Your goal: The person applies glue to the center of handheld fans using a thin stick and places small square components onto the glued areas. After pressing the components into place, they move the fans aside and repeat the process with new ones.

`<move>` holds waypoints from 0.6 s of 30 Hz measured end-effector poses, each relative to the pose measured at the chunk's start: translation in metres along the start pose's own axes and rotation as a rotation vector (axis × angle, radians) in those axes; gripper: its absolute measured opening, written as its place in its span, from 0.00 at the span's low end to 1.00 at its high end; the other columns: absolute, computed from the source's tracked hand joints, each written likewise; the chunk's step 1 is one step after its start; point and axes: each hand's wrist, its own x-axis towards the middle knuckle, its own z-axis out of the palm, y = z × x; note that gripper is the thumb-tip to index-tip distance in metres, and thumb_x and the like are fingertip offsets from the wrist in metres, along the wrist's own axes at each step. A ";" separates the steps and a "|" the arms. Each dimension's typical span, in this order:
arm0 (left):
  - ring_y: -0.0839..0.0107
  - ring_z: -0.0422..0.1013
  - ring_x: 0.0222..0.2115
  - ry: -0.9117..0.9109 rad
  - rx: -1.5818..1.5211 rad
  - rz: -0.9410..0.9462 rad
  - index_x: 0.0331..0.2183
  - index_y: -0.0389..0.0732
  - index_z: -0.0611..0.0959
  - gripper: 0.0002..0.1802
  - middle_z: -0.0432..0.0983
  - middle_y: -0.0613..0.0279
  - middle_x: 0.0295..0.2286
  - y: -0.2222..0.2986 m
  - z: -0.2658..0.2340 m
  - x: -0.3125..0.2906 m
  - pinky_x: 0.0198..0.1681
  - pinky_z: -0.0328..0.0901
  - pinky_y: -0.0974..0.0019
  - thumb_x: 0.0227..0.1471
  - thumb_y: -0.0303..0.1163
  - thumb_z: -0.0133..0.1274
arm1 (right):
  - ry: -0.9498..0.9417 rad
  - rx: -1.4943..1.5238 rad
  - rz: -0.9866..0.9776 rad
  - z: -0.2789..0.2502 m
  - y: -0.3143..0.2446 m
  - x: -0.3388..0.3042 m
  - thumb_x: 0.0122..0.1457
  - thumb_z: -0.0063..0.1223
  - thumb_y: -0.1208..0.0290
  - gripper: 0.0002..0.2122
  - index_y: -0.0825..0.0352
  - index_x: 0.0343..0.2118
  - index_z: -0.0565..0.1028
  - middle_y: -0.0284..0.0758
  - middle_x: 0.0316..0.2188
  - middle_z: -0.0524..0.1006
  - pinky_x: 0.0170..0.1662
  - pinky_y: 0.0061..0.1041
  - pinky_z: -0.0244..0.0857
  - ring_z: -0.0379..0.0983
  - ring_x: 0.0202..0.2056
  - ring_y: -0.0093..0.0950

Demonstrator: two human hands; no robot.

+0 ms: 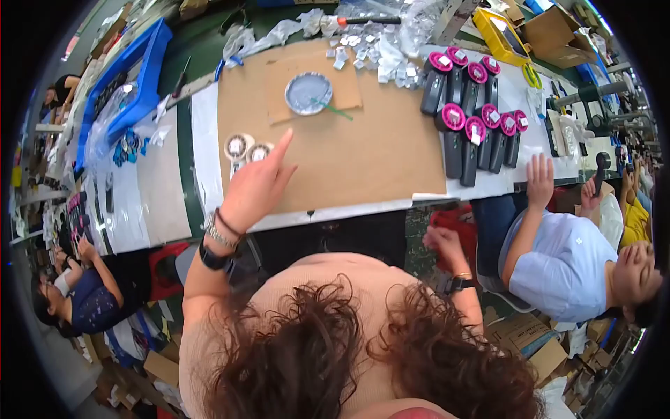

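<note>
Workbench (174,202) — cardboard sheet (363,160); white paper (207,150); black-and-pink devices (474,119).

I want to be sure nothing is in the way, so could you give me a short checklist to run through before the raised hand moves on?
1. Left hand empty, forefinger out: ok.
2. Two round discs just beyond that fingertip, untouched: ok.
3. Cardboard sheet bare ahead of the hand: ok.
4. Grey dish with its green stick apart from the hand: ok.
5. Right hand low beside the body, grasp: cannot tell.
6. Neighbour's hand on the table edge, apart from the cardboard: ok.
</note>
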 end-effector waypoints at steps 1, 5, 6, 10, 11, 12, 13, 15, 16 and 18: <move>0.47 0.84 0.37 0.002 -0.003 -0.039 0.71 0.48 0.70 0.37 0.85 0.39 0.36 0.006 -0.003 0.012 0.39 0.76 0.53 0.66 0.42 0.62 | -0.006 -0.055 -0.096 -0.002 -0.040 -0.006 0.71 0.65 0.63 0.13 0.69 0.36 0.87 0.32 0.31 0.86 0.44 0.22 0.75 0.83 0.37 0.21; 0.55 0.82 0.32 -0.019 -0.037 -0.128 0.65 0.43 0.78 0.28 0.84 0.46 0.31 -0.007 -0.018 -0.024 0.34 0.73 0.56 0.68 0.40 0.60 | -0.118 -0.095 -0.514 0.078 -0.110 -0.046 0.72 0.61 0.72 0.10 0.73 0.33 0.84 0.34 0.32 0.85 0.42 0.22 0.73 0.79 0.35 0.20; 0.61 0.80 0.28 0.010 -0.079 -0.113 0.61 0.41 0.82 0.25 0.84 0.50 0.29 -0.009 -0.025 -0.029 0.32 0.71 0.59 0.68 0.39 0.61 | -0.131 -0.098 -0.520 0.093 -0.132 -0.059 0.72 0.61 0.72 0.10 0.73 0.33 0.84 0.34 0.32 0.85 0.42 0.22 0.73 0.79 0.35 0.20; 0.71 0.74 0.23 0.088 -0.206 -0.177 0.52 0.38 0.89 0.18 0.81 0.57 0.24 -0.025 -0.044 -0.056 0.30 0.68 0.64 0.68 0.40 0.62 | -0.258 -0.172 -0.862 0.127 -0.214 -0.107 0.72 0.58 0.76 0.09 0.74 0.35 0.83 0.37 0.32 0.85 0.41 0.24 0.73 0.80 0.35 0.23; 0.73 0.73 0.22 0.104 -0.249 -0.200 0.49 0.37 0.90 0.17 0.79 0.58 0.23 -0.031 -0.049 -0.060 0.29 0.67 0.64 0.68 0.40 0.62 | -0.247 -0.215 -0.990 0.133 -0.231 -0.115 0.72 0.57 0.76 0.08 0.74 0.36 0.83 0.37 0.31 0.84 0.40 0.24 0.73 0.80 0.34 0.24; 0.73 0.73 0.22 0.111 -0.244 -0.219 0.49 0.37 0.90 0.17 0.79 0.58 0.23 -0.035 -0.053 -0.066 0.29 0.67 0.64 0.68 0.40 0.62 | -0.249 -0.258 -1.124 0.139 -0.248 -0.117 0.72 0.57 0.77 0.08 0.74 0.37 0.83 0.37 0.30 0.84 0.39 0.25 0.73 0.79 0.33 0.25; 0.74 0.72 0.22 0.084 -0.209 -0.288 0.47 0.36 0.91 0.17 0.79 0.59 0.22 -0.037 -0.057 -0.075 0.29 0.67 0.65 0.68 0.40 0.62 | -0.273 -0.257 -1.125 0.148 -0.266 -0.118 0.72 0.57 0.77 0.08 0.74 0.37 0.83 0.37 0.30 0.84 0.39 0.25 0.73 0.79 0.33 0.25; 0.75 0.71 0.22 0.018 -0.155 -0.425 0.42 0.35 0.92 0.16 0.77 0.61 0.19 -0.043 -0.063 -0.089 0.29 0.67 0.65 0.68 0.39 0.62 | -0.263 0.139 -1.338 0.165 -0.300 -0.121 0.73 0.56 0.75 0.08 0.70 0.36 0.83 0.37 0.27 0.81 0.33 0.23 0.67 0.76 0.29 0.24; 0.75 0.71 0.22 0.015 -0.161 -0.446 0.42 0.35 0.92 0.16 0.77 0.61 0.19 -0.048 -0.062 -0.093 0.29 0.67 0.65 0.68 0.39 0.62 | -0.319 0.311 -1.365 0.168 -0.317 -0.120 0.73 0.56 0.73 0.08 0.68 0.36 0.83 0.34 0.26 0.81 0.31 0.23 0.63 0.75 0.27 0.23; 0.67 0.77 0.24 0.063 -0.238 -0.439 0.48 0.36 0.90 0.19 0.83 0.54 0.27 -0.061 -0.055 -0.098 0.31 0.70 0.62 0.65 0.42 0.65 | -0.529 0.604 -1.359 0.165 -0.356 -0.123 0.74 0.55 0.69 0.10 0.63 0.34 0.83 0.28 0.23 0.78 0.29 0.21 0.58 0.69 0.22 0.21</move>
